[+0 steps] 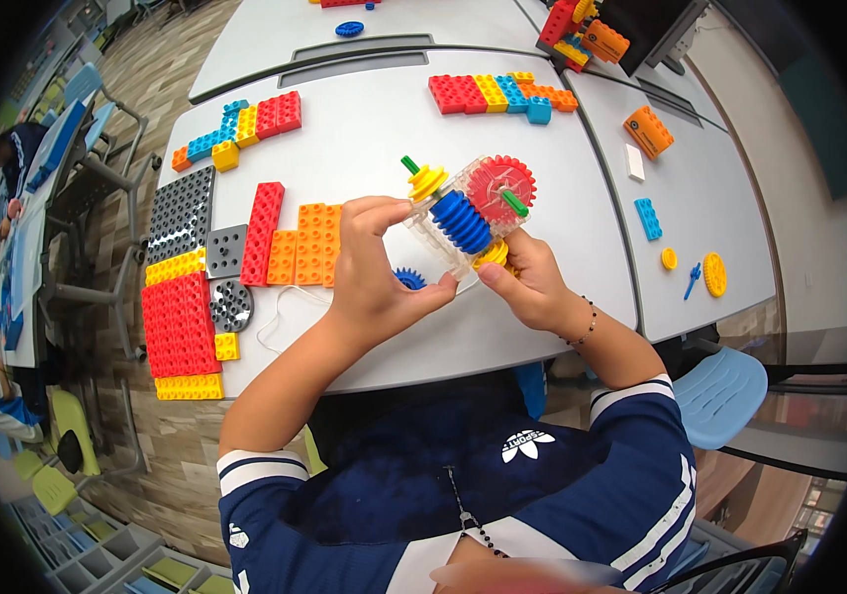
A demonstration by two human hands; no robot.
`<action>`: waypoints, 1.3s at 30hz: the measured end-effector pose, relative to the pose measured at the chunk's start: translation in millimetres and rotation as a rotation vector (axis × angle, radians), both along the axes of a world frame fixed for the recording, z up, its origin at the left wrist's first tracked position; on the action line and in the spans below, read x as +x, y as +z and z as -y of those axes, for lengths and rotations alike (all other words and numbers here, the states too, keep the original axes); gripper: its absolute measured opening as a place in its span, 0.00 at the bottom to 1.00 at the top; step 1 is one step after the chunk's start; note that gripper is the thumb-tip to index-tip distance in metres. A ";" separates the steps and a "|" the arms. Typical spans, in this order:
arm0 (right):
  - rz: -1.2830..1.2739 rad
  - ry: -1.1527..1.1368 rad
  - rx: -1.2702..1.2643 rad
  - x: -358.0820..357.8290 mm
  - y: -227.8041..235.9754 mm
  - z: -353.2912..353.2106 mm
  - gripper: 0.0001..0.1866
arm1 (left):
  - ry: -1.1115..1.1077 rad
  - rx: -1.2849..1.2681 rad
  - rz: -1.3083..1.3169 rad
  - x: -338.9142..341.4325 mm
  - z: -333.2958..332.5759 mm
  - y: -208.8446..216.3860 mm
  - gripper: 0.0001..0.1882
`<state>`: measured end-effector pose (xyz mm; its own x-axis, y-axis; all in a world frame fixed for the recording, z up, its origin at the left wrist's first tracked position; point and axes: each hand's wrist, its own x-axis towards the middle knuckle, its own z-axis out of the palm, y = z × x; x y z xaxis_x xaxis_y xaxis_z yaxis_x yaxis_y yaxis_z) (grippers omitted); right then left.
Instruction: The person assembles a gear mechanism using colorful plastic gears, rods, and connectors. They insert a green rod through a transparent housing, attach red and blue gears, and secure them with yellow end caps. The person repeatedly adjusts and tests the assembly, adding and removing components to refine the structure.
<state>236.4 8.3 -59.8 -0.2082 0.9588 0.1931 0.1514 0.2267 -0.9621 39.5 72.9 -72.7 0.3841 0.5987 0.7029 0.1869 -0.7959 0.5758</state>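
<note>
Between my two hands, raised over the near part of the table, is a toy gearbox (421, 230) with a clear plastic frame. A blue worm gear (461, 222) runs through its middle, and a red gear wheel (498, 186) sits on its far right side, with a green axle end (514, 204) poking out. Yellow pulley wheels (429, 182) are at its ends. My left hand (369, 259) grips the frame's left side, thumb below and fingers above. My right hand (532, 282) pinches the lower right end by a yellow pulley. A blue gear (409, 278) lies behind my left hand, partly hidden.
Flat bricks and plates, among them a red plate (181, 322) and a dark grey plate (183, 213), cover the table's left side. Brick rows (483, 94) lie at the far side. On the right table are an orange block (649, 132), a blue brick (648, 219) and a yellow gear (714, 274).
</note>
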 end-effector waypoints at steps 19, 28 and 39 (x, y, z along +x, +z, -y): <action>0.235 0.066 0.161 7.7 1.8 -2.6 0.22 | -0.371 -0.512 0.235 -4.6 1.5 8.3 0.14; 0.255 0.039 0.247 8.6 -2.8 -1.2 0.21 | -0.338 -0.365 0.197 -1.6 4.1 1.7 0.12; 0.310 -0.107 0.398 12.0 -3.2 -1.7 0.21 | -0.520 -0.816 0.452 2.2 9.5 10.1 0.33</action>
<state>248.5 10.0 -63.0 -0.2182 0.8426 0.4923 0.4582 0.5339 -0.7107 41.7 63.4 -62.6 0.5318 0.7902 0.3045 -0.4291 -0.0586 0.9014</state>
